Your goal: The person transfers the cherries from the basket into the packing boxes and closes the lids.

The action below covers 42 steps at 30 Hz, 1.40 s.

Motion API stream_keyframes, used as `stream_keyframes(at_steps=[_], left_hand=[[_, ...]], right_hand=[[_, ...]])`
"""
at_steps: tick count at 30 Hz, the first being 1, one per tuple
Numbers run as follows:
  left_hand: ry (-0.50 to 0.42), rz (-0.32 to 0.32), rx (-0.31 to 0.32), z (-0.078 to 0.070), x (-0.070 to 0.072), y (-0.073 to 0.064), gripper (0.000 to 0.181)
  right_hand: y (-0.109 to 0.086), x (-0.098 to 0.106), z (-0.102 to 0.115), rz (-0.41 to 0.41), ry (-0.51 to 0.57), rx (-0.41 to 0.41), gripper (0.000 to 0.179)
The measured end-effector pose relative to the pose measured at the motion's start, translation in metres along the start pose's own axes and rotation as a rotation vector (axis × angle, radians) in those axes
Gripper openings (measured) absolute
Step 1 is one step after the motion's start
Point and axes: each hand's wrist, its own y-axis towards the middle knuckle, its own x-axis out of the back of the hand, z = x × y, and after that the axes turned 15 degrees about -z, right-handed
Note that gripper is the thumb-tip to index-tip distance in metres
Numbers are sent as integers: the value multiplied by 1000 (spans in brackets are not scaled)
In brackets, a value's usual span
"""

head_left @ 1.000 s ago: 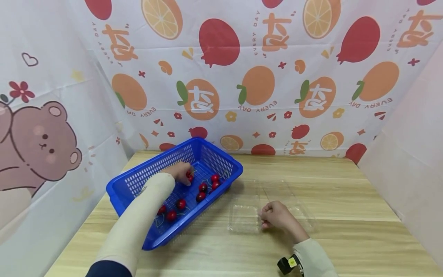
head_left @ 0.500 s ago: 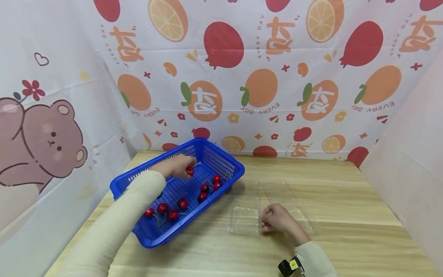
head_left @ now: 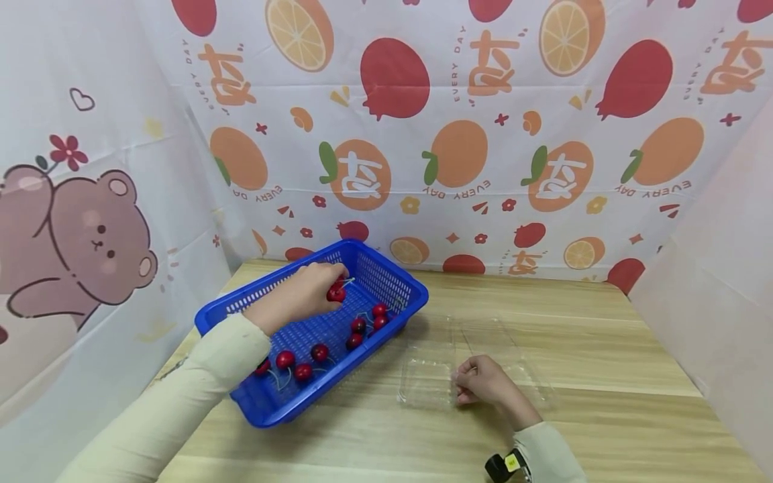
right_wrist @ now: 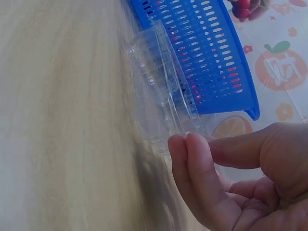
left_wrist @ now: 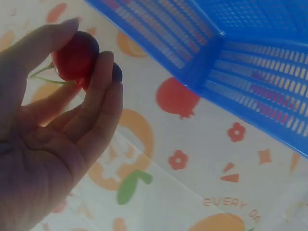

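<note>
Left hand (head_left: 304,292): we are seeing it pinching cherries (head_left: 336,294) above the blue basket (head_left: 347,363); only the left wrist view is showing its palm (left_wrist: 36,163);
Right hand (head_left: 486,382): pinching the clear container (head_left: 425,384), right of the basket.

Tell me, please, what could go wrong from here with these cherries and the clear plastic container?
The left hand pinches at least two smooth cherries together, so one might slip and drop into the blue plastic basket. The clear plastic container looks thin, and the right hand seems to pinch its edge, so a pull might bend or shift it.
</note>
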Motion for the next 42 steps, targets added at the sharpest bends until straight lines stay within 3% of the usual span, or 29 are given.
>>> stream_keyframes(at_steps=[8,15,20,28,32,38,42], left_hand=[[28,-191,-25,-31,2,-27,47],[16,-278,-42,-58,-7,-48,52],[-9,-373,-94,-69,-14,-62,52],[-46,-405,-181,-87,-25,-72,46],[-69,-383,-206,-98,-29,-76,41],[-157,-359,-209,-115,-42,-84,40],[-198,-340,-170,-121,-56,-85,42]], right_hand=[[0,-2,1,-3,-12,13,10],[-1,-1,-3,-5,-7,9,11],[-2,-1,-3,1,1,16,12],[-2,-1,-3,-21,-17,8,13],[-1,-1,-5,-26,-32,7,12],[0,-2,-5,-34,-36,3,11],[-1,-2,-4,-34,-38,4,12]])
